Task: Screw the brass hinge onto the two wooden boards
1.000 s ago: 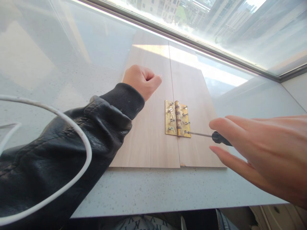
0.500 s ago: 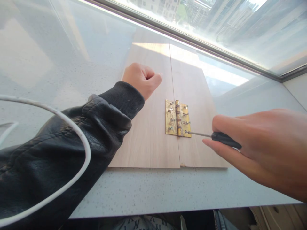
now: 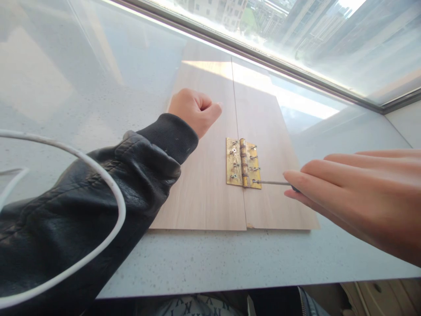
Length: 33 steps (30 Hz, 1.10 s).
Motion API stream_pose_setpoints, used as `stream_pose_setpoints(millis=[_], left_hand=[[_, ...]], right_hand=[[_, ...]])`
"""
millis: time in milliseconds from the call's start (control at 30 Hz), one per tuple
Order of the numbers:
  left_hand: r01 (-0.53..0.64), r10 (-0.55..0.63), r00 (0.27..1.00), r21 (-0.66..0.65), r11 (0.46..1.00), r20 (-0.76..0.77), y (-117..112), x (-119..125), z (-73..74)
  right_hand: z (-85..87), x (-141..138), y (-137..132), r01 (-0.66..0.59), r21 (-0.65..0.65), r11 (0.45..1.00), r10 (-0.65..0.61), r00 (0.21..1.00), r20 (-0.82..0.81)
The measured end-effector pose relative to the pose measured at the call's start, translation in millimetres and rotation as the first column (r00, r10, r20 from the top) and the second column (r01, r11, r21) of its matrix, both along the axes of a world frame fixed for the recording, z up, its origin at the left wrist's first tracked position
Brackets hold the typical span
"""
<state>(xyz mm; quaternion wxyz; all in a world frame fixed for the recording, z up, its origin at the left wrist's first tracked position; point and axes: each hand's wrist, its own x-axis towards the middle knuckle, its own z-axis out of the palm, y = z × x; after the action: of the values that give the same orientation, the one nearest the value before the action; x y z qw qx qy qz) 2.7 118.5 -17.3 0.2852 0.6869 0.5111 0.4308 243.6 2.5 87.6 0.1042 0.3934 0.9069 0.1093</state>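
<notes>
My right hand point(image 3: 355, 193) is closed around the dark handle of a screwdriver point(image 3: 274, 182), its fingers covering most of the handle. The shaft points left, and its tip meets a screw point(image 3: 255, 181) at the lower right corner of a brass hinge point(image 3: 244, 175). Several other screws stick up from both hinge leaves. Under the hinge lie two pale wooden boards, a left board point(image 3: 204, 197) and a right board point(image 3: 276, 206), with the hinge barrel along their seam. My left hand point(image 3: 194, 107) rests as a fist on the left board, above the hinge; I see nothing in it.
A white cable point(image 3: 120, 202) loops in front of my left sleeve point(image 3: 98, 197). The boards lie on a speckled pale countertop point(image 3: 197, 259). Beyond them runs a window frame point(image 3: 263, 57) with glass behind it. The counter's front edge is near my lap.
My right hand has rolled over the screwdriver handle, so its fingers now hide most of it. The tip stays at the same screw. My left fist has hardly moved.
</notes>
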Motion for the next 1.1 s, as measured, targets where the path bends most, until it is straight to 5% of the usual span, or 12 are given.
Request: stream_pose_setpoints(millis=[67,133,467,733,967,1100], left_hand=[[-0.001,0.001,1.0,-0.001,1.0,-0.007,0,0,-0.5],[-0.004,0.004,1.0,-0.003,1.0,-0.004,1,0,-0.9],[0.002,-0.002,1.0,0.008,1.0,-0.017,-1,0,1.7],[0.0,-0.001,1.0,-0.008,1.0,-0.022,-1,1,2.0],[-0.004,0.004,1.0,-0.015,1.0,0.017,-2,1,2.3],[-0.007,0.008,1.0,-0.034,0.999,0.024,-2,2,2.2]], right_hand=[[0.7,0,4,-0.246,-0.014,0.969,0.246,0.966,0.073],[-0.8,-3,5,-0.332,-0.057,0.942,0.337,0.933,0.127],[-4.2,-28,13,0.06,-0.228,0.972,-0.012,0.978,0.206],[-10.3,-28,2,0.023,0.113,0.993,-0.047,0.977,0.21],[-13.5,-31,0,-0.061,0.013,0.998,0.06,0.994,0.096],[-18.3,-36,-1,0.013,0.049,0.999,-0.016,0.998,0.056]])
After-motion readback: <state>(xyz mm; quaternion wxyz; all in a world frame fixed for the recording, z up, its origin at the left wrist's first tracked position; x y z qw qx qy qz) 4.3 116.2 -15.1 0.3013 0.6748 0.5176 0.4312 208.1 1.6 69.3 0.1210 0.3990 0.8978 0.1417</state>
